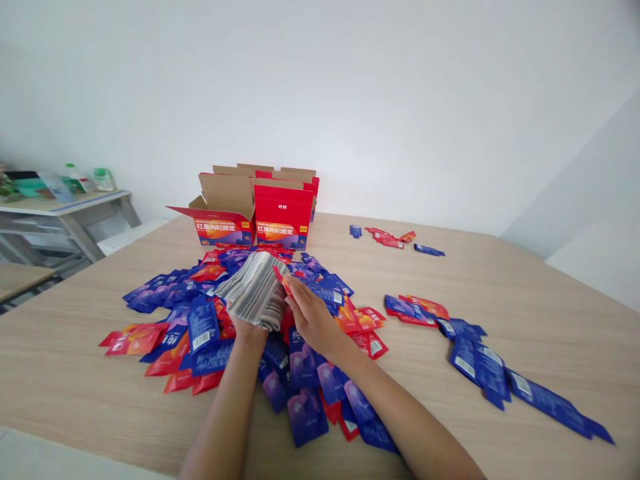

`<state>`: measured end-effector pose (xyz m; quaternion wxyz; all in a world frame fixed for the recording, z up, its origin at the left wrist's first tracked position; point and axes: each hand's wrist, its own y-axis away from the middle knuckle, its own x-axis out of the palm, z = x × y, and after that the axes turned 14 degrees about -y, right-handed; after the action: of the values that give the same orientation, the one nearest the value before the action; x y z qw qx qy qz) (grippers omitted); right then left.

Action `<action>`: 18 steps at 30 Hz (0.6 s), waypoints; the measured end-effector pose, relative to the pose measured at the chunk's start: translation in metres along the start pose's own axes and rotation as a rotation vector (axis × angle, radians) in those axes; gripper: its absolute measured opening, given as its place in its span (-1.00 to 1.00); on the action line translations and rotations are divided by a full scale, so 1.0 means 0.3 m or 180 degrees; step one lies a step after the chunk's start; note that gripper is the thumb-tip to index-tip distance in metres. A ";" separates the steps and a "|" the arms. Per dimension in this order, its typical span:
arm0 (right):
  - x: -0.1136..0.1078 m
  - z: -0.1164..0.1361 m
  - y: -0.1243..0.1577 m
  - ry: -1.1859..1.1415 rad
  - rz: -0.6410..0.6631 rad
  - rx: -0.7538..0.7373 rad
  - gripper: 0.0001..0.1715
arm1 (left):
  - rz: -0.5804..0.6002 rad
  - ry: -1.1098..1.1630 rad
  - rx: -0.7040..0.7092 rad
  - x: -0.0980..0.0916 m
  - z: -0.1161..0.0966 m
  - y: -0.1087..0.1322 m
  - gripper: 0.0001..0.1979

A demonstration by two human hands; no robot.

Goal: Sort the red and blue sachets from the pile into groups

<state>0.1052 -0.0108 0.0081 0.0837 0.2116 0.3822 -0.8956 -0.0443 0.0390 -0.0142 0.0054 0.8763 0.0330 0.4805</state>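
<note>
My left hand [249,330] is closed from below around a thick bundle of thin grey-and-white layers [255,290], seen edge-on; I cannot tell what the layers are. Most of its fingers are hidden behind the bundle. At the bundle's right side, my right hand [314,316] pinches a small red sachet [281,276] that lies against it. Both hands are above a wide heap of blue sachets [204,327] and red sachets [135,339] spread over the table.
Behind the heap stand open red cartons [283,217], flaps raised, with a left one [224,230] tilted open. More blue sachets [493,370] trail to the right on the wooden table [415,413]. A side desk [65,203] holding bottles is at far left.
</note>
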 end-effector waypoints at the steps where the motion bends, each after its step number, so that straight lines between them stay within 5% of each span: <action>1: 0.007 -0.023 0.002 -0.0037 -0.0217 0.0091 -0.48 | -0.0004 0.0009 0.0145 -0.001 -0.019 -0.005 -0.50; 5: 0.008 -0.105 0.003 0.0074 -0.0870 0.0670 -0.54 | -0.0033 -0.0147 0.0435 -0.033 -0.084 -0.023 -0.58; 8: -0.021 -0.147 0.002 0.0207 -0.0985 0.1055 -0.41 | 0.0082 -0.0365 0.0626 -0.041 -0.101 -0.018 -0.61; 12: -0.054 -0.155 0.000 0.0781 -0.0561 0.1443 -0.34 | 0.0262 -0.0556 0.0450 -0.001 -0.075 0.016 -0.57; 18: -0.143 -0.148 -0.012 0.1355 0.0258 0.1777 -0.62 | -0.0024 -0.0347 -0.0526 0.053 0.035 0.071 -0.53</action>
<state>0.1566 0.0233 0.0019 -0.0234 0.4232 0.1228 -0.8974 -0.0259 0.0190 -0.0056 0.0812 0.8976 -0.0038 0.4332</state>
